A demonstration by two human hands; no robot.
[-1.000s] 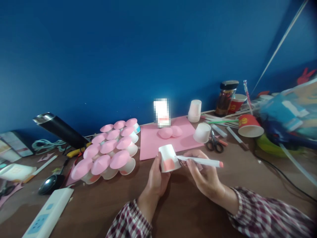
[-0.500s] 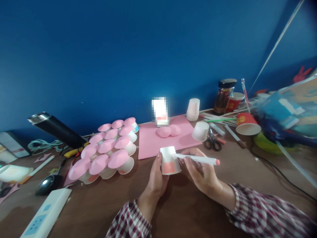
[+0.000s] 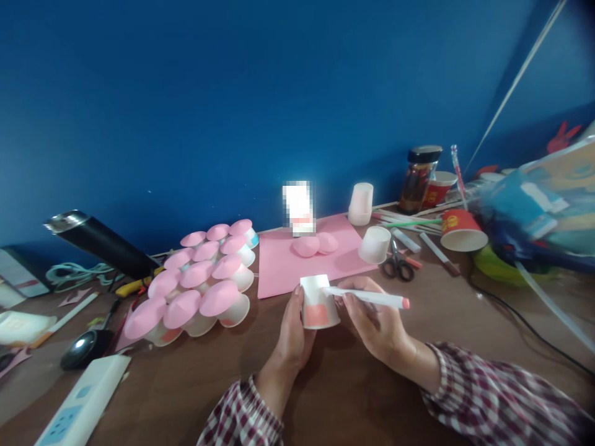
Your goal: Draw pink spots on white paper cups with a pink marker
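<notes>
Two hands working, head view only. Left hand (image 3: pixel 294 334) gripping small white cup (image 3: pixel 318 302) upside down, above counter (image 3: pixel 353 396), just in front of pink sheet (image 3: pixel 283 266). Right hand (image 3: pixel 376 322) pinching marker (image 3: pixel 367 298), tip touching cup wall above pink patch. Keeping cup braced, strokes short, avoiding smears.
</notes>
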